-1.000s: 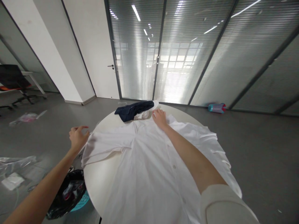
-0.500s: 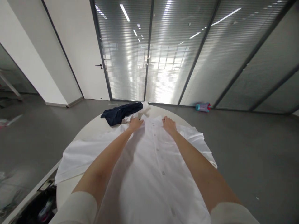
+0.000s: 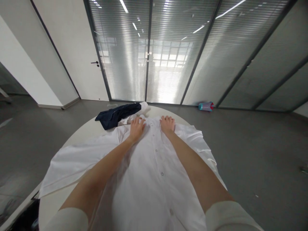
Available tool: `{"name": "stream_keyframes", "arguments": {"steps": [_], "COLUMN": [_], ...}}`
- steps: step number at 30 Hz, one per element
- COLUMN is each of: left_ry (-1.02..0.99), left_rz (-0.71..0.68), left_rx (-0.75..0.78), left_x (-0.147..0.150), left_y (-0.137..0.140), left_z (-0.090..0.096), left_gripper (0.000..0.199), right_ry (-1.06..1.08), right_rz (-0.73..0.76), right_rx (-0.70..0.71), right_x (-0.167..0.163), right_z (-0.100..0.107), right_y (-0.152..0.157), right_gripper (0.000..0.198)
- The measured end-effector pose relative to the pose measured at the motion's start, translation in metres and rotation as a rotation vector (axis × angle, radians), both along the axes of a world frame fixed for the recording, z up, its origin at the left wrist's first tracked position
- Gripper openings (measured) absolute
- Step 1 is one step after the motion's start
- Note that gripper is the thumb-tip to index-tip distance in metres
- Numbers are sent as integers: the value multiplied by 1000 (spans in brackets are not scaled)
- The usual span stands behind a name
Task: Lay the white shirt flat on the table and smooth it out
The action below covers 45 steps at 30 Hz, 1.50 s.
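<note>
A white button-up shirt (image 3: 144,170) lies spread front side up on a round white table (image 3: 79,136), its collar at the far side and its sleeves out to both sides. My left hand (image 3: 137,129) rests on the cloth just left of the collar, fingers apart and pointing away from me. On the other side of the collar, my right hand (image 3: 167,124) presses on the shirt with its fingers slightly bent and spread. The button row runs between my forearms. My fingertips touch the fabric without a visible grip on it.
Beyond my left hand, a dark navy garment (image 3: 117,115) and a crumpled white cloth (image 3: 143,108) lie at the table's far edge. A blue-and-pink bundle (image 3: 206,106) is on the floor by the glass partition (image 3: 168,57). A dark open container (image 3: 26,215) stands at lower left.
Both hands have shifted slightly on the shirt near the collar, and their fingers have spread from a tighter hold. The view has turned a little to the right.
</note>
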State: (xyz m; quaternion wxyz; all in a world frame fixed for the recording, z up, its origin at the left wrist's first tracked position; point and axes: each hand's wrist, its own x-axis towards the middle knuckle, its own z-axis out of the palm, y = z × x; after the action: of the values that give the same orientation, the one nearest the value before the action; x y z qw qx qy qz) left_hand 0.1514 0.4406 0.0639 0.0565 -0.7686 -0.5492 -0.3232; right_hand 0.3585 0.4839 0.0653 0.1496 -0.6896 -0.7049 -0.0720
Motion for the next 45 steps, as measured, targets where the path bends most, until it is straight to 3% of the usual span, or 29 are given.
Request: {"name": "stream_keyframes", "arguments": {"steps": [5, 9, 11, 14, 18, 20, 22, 25, 27, 30, 33, 36, 39, 42, 45], "left_ry": [99, 151, 171, 194, 273, 296, 314, 371, 413, 415, 292, 148, 123, 196, 217], "left_rz": [-525, -791, -808, -744, -761, -795, -802, -780, -763, -729, -707, -717, -748, -758, -777], "left_rx": [-141, -299, -348, -444, -546, -532, -480, -369, -280, -104, 45, 49, -17, -9, 19], "left_x": [7, -19, -38, -61, -70, -64, -53, -34, -25, -18, -18, -19, -18, -13, -9], "left_y": [-82, -171, -213, -268, -328, -354, -379, -409, -421, -429, -433, -439, -447, -452, -457], "left_z": [22, 46, 59, 77, 87, 80, 67, 37, 18, 1, 3, 18, 25, 14, 2], "left_gripper": [28, 36, 36, 24, 10, 10, 22, 60, 66, 39, 15, 13, 11, 6, 6], "right_ry": [57, 223, 319, 389, 437, 380, 280, 141, 67, -8, 19, 218, 383, 338, 417], "right_rz": [117, 438, 531, 520, 537, 555, 549, 516, 500, 511, 576, 667, 730, 789, 787], "right_rx": [65, -174, -287, -434, -600, -575, -458, -274, -186, -54, 35, -8, -144, -260, -272], "right_x": [15, 59, 86, 116, 122, 114, 105, 93, 89, 86, 83, 77, 68, 60, 53], "right_z": [31, 56, 62, 64, 50, 38, 24, 4, -5, -7, 2, 16, 26, 30, 33], "right_y": [-36, -101, -151, -244, -359, -401, -430, -453, -461, -465, -467, -473, -480, -484, -482], "right_gripper": [39, 24, 19, 20, 20, 20, 23, 20, 12, 11, 13, 9, 9, 11, 12]}}
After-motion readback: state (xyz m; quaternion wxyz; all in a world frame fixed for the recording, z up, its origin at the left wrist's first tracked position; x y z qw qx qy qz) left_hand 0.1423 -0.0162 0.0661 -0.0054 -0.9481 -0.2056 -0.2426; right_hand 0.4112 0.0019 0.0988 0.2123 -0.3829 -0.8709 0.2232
